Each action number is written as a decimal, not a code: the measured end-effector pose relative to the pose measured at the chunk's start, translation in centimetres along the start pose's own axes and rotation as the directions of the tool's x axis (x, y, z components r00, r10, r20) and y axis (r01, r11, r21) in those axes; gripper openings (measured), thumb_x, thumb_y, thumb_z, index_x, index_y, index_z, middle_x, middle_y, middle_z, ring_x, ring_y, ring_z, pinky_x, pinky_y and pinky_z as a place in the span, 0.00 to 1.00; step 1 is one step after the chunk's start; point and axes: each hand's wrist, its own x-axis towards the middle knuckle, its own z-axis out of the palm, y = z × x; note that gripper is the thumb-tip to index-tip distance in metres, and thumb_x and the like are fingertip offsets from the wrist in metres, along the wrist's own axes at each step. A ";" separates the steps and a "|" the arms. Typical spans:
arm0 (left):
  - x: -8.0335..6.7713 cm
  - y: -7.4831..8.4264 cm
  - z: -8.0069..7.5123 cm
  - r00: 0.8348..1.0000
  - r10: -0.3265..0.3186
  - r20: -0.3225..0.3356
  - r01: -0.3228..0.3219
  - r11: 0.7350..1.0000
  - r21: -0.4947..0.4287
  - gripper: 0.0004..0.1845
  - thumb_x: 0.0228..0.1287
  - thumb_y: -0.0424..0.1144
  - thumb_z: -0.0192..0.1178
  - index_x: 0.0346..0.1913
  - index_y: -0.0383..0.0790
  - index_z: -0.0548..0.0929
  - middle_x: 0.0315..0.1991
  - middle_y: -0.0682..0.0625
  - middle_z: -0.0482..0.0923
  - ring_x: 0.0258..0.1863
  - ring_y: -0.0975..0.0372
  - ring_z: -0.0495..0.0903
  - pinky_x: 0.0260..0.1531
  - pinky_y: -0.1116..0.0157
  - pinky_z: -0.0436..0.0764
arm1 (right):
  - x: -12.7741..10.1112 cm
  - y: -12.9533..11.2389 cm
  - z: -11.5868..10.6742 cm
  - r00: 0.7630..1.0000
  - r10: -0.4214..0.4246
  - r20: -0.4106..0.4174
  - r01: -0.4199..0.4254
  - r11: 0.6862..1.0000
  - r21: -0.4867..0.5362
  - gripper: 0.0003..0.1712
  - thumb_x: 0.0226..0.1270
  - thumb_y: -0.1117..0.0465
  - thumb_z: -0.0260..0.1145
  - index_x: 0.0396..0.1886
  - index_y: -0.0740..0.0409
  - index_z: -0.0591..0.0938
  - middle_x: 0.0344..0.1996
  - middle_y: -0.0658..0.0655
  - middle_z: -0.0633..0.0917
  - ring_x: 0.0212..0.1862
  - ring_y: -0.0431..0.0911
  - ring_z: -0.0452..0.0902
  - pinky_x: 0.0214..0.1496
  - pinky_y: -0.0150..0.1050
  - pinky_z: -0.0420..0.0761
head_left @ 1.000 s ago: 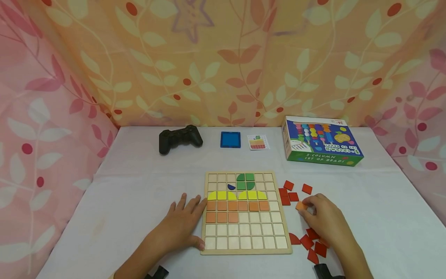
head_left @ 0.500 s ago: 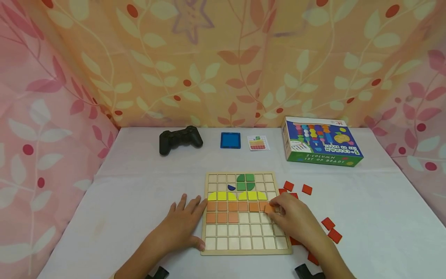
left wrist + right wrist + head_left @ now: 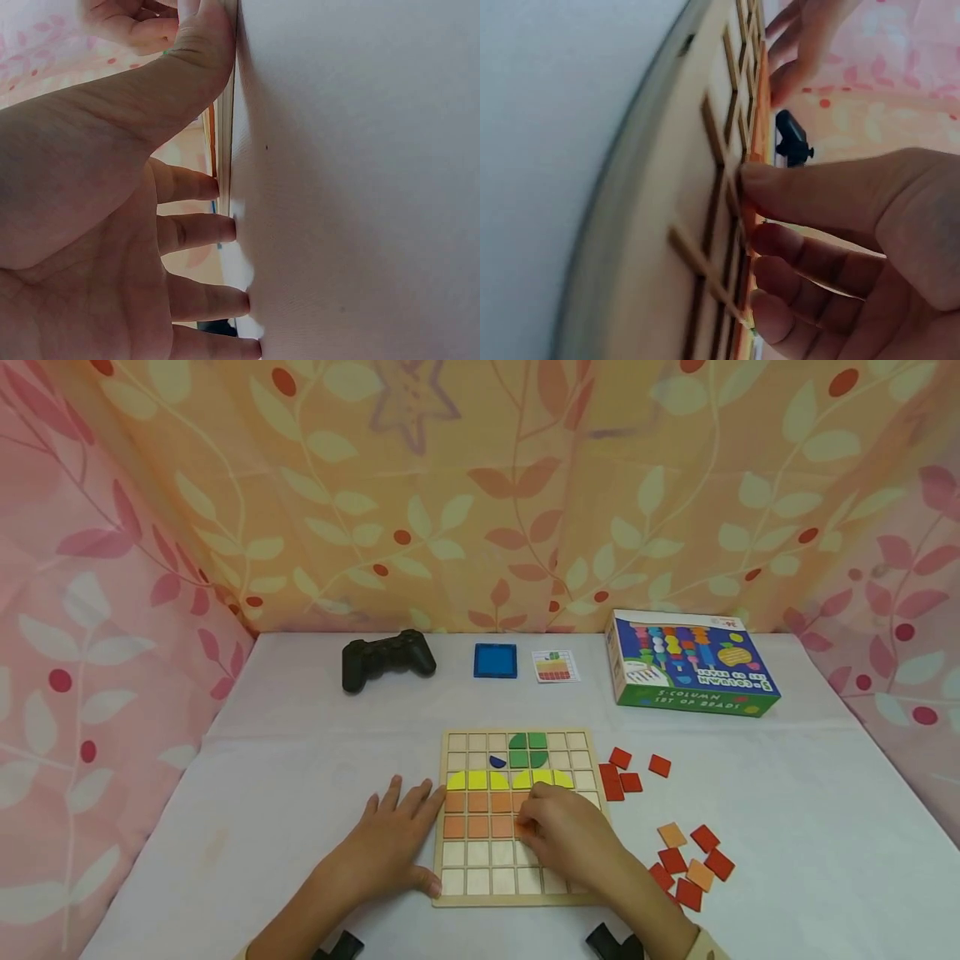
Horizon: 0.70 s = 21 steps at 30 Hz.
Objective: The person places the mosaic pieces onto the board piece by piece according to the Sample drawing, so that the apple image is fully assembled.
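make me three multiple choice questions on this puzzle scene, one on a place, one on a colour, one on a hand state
1. Where is the controller?
A. left of the blue tray
B. on the board
C. by the box

2. What colour is the board's full-width row?
A. blue
B. yellow
C. red

3. What is the left hand doing?
A. lifting a tile
B. holding the controller
C. lying flat against the board's left edge

Answers:
1 A, it sits at the far left.
2 B, yellow tiles span it.
3 C, fingers straight on the table.
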 end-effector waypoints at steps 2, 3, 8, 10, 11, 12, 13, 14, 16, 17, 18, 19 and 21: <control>0.0 0.0 0.0 1.000 0.001 -0.002 -0.001 1.000 0.003 0.66 0.33 0.67 0.76 0.77 0.38 0.62 0.74 0.36 0.60 0.72 0.30 0.50 0.60 0.29 0.59 | 0.0 0.0 0.0 1.000 0.031 0.000 -0.031 0.999 0.019 0.05 0.54 0.63 0.79 0.30 0.52 0.90 0.27 0.43 0.79 0.30 0.37 0.73 0.33 0.32 0.76; 0.0 0.0 0.0 1.000 0.002 -0.002 -0.002 1.000 0.004 0.66 0.33 0.67 0.76 0.77 0.38 0.62 0.74 0.36 0.60 0.72 0.30 0.50 0.60 0.29 0.59 | -0.1 0.0 0.0 0.999 0.051 0.003 -0.051 0.998 0.030 0.05 0.54 0.62 0.79 0.31 0.52 0.90 0.27 0.43 0.79 0.30 0.37 0.73 0.33 0.32 0.77; 0.0 0.0 0.0 1.000 0.011 -0.010 -0.011 1.000 0.010 0.66 0.34 0.68 0.75 0.76 0.38 0.62 0.74 0.36 0.60 0.72 0.30 0.51 0.60 0.30 0.60 | -0.7 0.4 -0.2 0.992 0.129 -0.011 -0.128 0.989 0.072 0.07 0.54 0.64 0.79 0.27 0.49 0.89 0.25 0.40 0.78 0.29 0.35 0.72 0.34 0.32 0.78; -0.1 0.0 0.0 1.000 0.013 -0.013 -0.013 1.000 0.010 0.66 0.33 0.68 0.75 0.76 0.37 0.62 0.74 0.35 0.60 0.72 0.30 0.51 0.60 0.29 0.60 | -1.1 0.8 -0.4 0.987 0.157 -0.030 -0.155 0.985 0.079 0.09 0.54 0.66 0.79 0.24 0.48 0.87 0.24 0.39 0.77 0.29 0.35 0.71 0.33 0.32 0.78; -0.1 0.1 -0.1 1.000 0.014 -0.013 -0.014 1.000 0.010 0.66 0.33 0.68 0.75 0.76 0.37 0.62 0.74 0.35 0.60 0.72 0.30 0.51 0.60 0.29 0.60 | -1.4 1.1 -0.6 0.983 0.179 -0.039 -0.175 0.981 0.081 0.11 0.54 0.67 0.79 0.23 0.47 0.86 0.23 0.38 0.77 0.28 0.35 0.71 0.33 0.32 0.77; -0.2 0.1 -0.1 1.000 0.014 -0.014 -0.014 1.000 0.009 0.66 0.33 0.68 0.75 0.76 0.37 0.62 0.74 0.35 0.60 0.72 0.30 0.51 0.60 0.29 0.60 | -1.7 1.5 -0.8 0.978 0.203 -0.046 -0.199 0.976 0.086 0.11 0.54 0.67 0.78 0.23 0.47 0.86 0.23 0.38 0.77 0.28 0.36 0.71 0.32 0.32 0.77; -0.1 0.1 -0.1 1.000 0.014 -0.014 -0.014 1.000 0.009 0.66 0.33 0.68 0.75 0.76 0.37 0.62 0.74 0.35 0.60 0.72 0.30 0.51 0.60 0.29 0.60 | -2.1 1.9 -1.1 0.971 0.231 -0.052 -0.227 0.970 0.085 0.11 0.54 0.68 0.78 0.23 0.47 0.87 0.24 0.39 0.77 0.28 0.36 0.70 0.32 0.32 0.76; -0.1 0.1 -0.1 1.000 0.014 -0.013 -0.014 1.000 0.010 0.66 0.33 0.68 0.75 0.76 0.37 0.62 0.74 0.35 0.60 0.72 0.30 0.51 0.60 0.29 0.60 | -2.6 2.3 -1.5 0.964 0.261 -0.056 -0.256 0.963 0.085 0.10 0.54 0.68 0.78 0.24 0.48 0.87 0.24 0.40 0.77 0.28 0.37 0.70 0.31 0.33 0.75; -0.1 0.1 -0.1 1.000 0.013 -0.012 -0.013 1.000 0.009 0.66 0.32 0.68 0.75 0.76 0.37 0.62 0.74 0.35 0.60 0.72 0.30 0.51 0.60 0.29 0.60 | -3.7 3.4 -2.4 0.940 0.336 -0.063 -0.331 0.940 0.080 0.07 0.55 0.67 0.78 0.27 0.50 0.88 0.26 0.43 0.79 0.28 0.39 0.70 0.30 0.35 0.74; -0.1 0.1 -0.1 1.000 0.012 -0.011 -0.012 1.000 0.009 0.66 0.33 0.68 0.75 0.76 0.37 0.62 0.74 0.35 0.60 0.72 0.30 0.51 0.60 0.29 0.60 | -4.3 4.1 -2.9 0.923 0.380 -0.060 -0.376 0.924 0.068 0.06 0.55 0.65 0.77 0.30 0.52 0.89 0.27 0.45 0.79 0.29 0.41 0.70 0.30 0.36 0.74; -0.1 0.0 -0.1 1.000 0.011 -0.011 -0.010 1.000 0.008 0.66 0.33 0.68 0.75 0.76 0.37 0.62 0.74 0.35 0.60 0.72 0.30 0.51 0.60 0.29 0.60 | -4.9 4.7 -3.4 0.905 0.422 -0.053 -0.419 0.906 0.060 0.06 0.55 0.64 0.78 0.33 0.54 0.89 0.28 0.47 0.80 0.29 0.42 0.71 0.31 0.38 0.75; -0.1 0.0 -0.1 1.000 0.010 -0.010 -0.010 1.000 0.009 0.66 0.33 0.68 0.75 0.76 0.37 0.62 0.74 0.36 0.60 0.72 0.30 0.51 0.60 0.30 0.60 | -5.5 5.4 -3.9 0.882 0.469 -0.044 -0.468 0.883 0.043 0.09 0.55 0.62 0.78 0.37 0.57 0.89 0.30 0.50 0.81 0.30 0.44 0.72 0.32 0.40 0.77; -0.1 -0.1 -0.1 1.000 0.008 -0.010 -0.008 1.000 0.008 0.66 0.32 0.68 0.75 0.76 0.38 0.62 0.74 0.36 0.60 0.72 0.30 0.51 0.60 0.29 0.59 | -6.8 6.8 -4.8 0.830 0.558 -0.017 -0.558 0.830 0.004 0.19 0.55 0.57 0.78 0.44 0.61 0.88 0.32 0.53 0.81 0.31 0.46 0.72 0.33 0.43 0.79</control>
